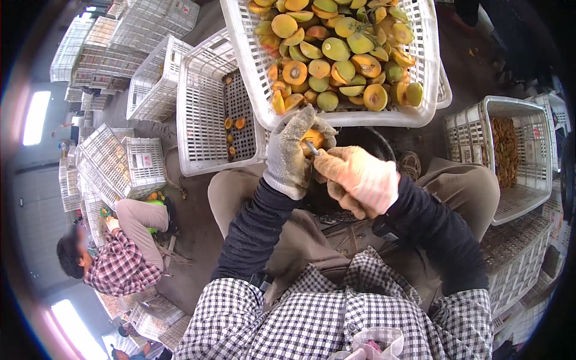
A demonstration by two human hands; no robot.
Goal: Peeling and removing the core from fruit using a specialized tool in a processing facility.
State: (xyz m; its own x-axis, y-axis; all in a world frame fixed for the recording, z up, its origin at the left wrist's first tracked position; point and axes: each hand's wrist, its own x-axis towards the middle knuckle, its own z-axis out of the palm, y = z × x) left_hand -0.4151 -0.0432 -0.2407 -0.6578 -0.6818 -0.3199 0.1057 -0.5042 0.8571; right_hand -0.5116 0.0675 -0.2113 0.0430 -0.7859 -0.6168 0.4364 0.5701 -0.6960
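Observation:
My left hand (292, 150), in a grey knit glove, grips a halved orange fruit (313, 138) just below the near rim of a white plastic crate (346, 120). In my right hand (357, 177), gloved in stained fabric, is a small metal tool (311, 147) whose shaft meets the fruit's cut face. The tool's handle is hidden in the fist. Many green and orange fruit halves (335, 49) fill the crate, several with a brown pit or hollow showing. Under my hands a dark round tub (380, 143) is partly covered.
Left of the full crate, another white crate (216, 112) holds several fruit pieces (240, 123). At right, a crate (524, 180) contains brownish-orange matter (505, 153). A person in a plaid shirt (123, 267) sits at far left among stacked crates (112, 155).

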